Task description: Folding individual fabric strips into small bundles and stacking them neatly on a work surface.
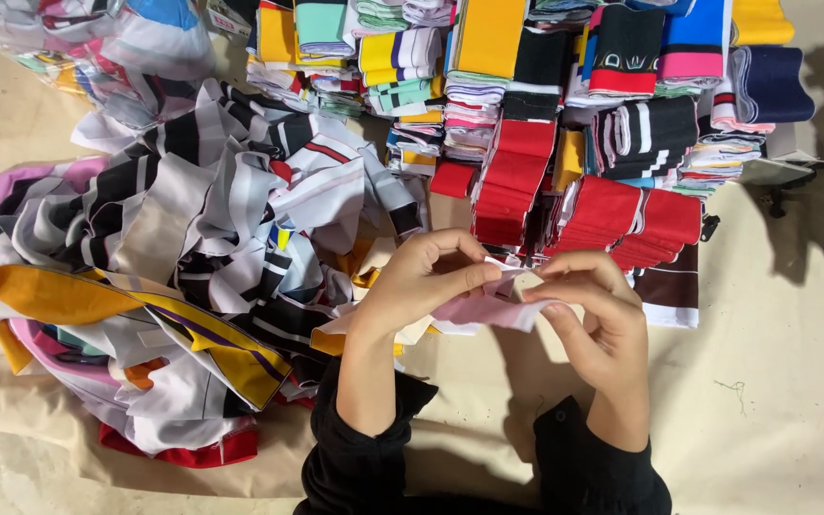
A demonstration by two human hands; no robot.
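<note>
We hold a small pink fabric strip [488, 307] between both hands, left hand [422, 281] and right hand [591, 310] pinching its ends just above the tan worktop [774, 362]. To fold it well, we should keep the edges aligned and taut, clear of the loose fabric pile [183, 267] and red folded stacks [622, 224].

Single head-worn view, looking steeply down, close above the hands, fabric piles filling the upper frame
</note>
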